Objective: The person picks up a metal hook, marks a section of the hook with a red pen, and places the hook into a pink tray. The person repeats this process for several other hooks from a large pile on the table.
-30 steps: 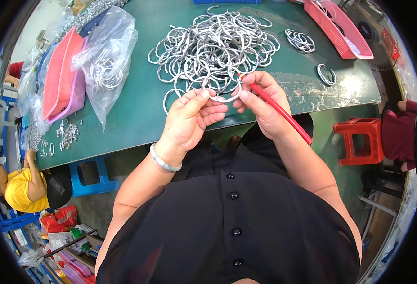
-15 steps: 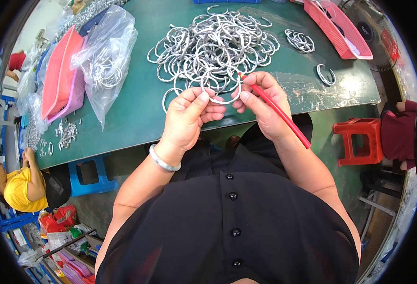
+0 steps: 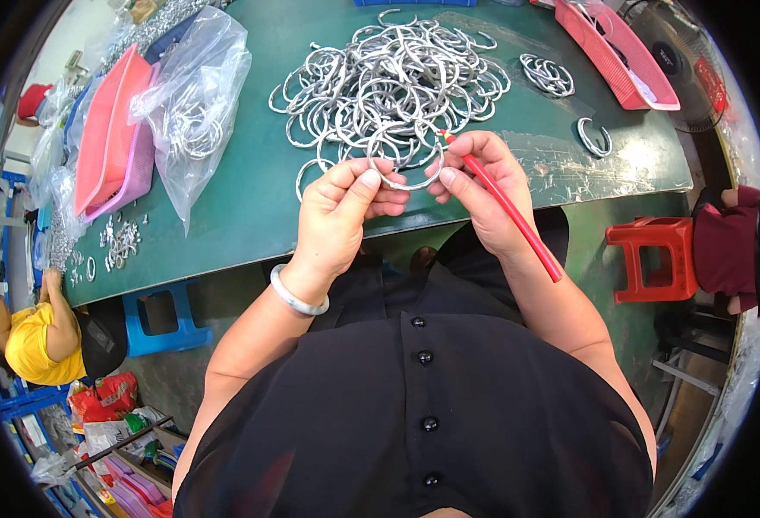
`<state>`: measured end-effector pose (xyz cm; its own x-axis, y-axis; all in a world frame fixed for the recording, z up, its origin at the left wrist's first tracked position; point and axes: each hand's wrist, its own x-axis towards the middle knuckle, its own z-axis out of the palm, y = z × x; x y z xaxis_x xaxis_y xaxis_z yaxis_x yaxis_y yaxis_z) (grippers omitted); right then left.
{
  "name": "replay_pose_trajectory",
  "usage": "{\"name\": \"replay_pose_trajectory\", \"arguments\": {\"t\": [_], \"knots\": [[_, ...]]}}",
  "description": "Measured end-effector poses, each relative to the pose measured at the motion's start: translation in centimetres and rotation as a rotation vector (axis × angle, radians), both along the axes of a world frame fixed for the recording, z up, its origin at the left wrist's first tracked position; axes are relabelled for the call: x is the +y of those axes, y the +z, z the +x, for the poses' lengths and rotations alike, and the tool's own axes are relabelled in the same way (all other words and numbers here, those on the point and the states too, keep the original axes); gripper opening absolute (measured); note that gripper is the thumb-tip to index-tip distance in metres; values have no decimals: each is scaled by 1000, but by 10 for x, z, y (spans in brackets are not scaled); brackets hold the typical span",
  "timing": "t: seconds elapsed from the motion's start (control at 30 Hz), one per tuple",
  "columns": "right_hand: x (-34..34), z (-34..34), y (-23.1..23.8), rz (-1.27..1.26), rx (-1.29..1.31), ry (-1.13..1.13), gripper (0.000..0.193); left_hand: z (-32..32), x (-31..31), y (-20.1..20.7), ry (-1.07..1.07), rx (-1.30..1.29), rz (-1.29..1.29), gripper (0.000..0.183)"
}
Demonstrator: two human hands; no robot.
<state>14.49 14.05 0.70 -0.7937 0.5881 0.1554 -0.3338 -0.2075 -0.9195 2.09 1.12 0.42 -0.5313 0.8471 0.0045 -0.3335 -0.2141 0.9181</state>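
Note:
My left hand (image 3: 338, 207) pinches a silver open bangle (image 3: 414, 186) by its left side, thumb on top. At its right side the fingertips of my right hand (image 3: 490, 192) steady the same bangle. That hand also grips a red pencil (image 3: 518, 220), its tip pointing up and left close to the bangle's end and its back end lying over my right wrist. Just beyond my hands, a large heap of similar silver bangles (image 3: 397, 82) rests on the green table (image 3: 276, 203). Whether the pencil tip touches the bangle, I cannot tell.
Pink baskets (image 3: 108, 129) and a clear plastic bag (image 3: 203, 95) with bangles stand at left. Small metal pieces (image 3: 122, 242) lie near the left edge. A few bangles (image 3: 546, 76) and another pink basket (image 3: 617, 56) are at right. Stools (image 3: 652, 255) and other people sit beyond the table.
The pencil has tilted a little steeper, its back end lower and its tip slightly to the right. The bangle has shifted slightly right between my fingers.

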Motion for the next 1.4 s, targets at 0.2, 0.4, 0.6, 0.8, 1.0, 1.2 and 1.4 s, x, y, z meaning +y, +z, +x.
{"name": "replay_pose_trajectory", "arguments": {"t": [0.2,0.4,0.6,0.8,1.0,1.2,1.4], "knots": [[1,0,-1,-18,-4,-2,18,0,-2,5,-11,-43,-3,28],[3,0,0,-84,-39,13,18,0,-4,12,-42,-92,-10,28],[5,1,0,-153,-51,49,19,1,-4,16,-48,-105,-11,28],[5,1,0,-151,-69,49,19,1,-3,16,-50,-93,-29,28],[7,0,-1,-118,-66,52,19,3,-3,15,-37,25,-22,28],[9,2,3,-275,-87,111,20,-5,-1,21,-143,-229,-66,30],[10,3,5,-311,-87,112,20,-11,3,16,-169,-459,-95,27]]}}
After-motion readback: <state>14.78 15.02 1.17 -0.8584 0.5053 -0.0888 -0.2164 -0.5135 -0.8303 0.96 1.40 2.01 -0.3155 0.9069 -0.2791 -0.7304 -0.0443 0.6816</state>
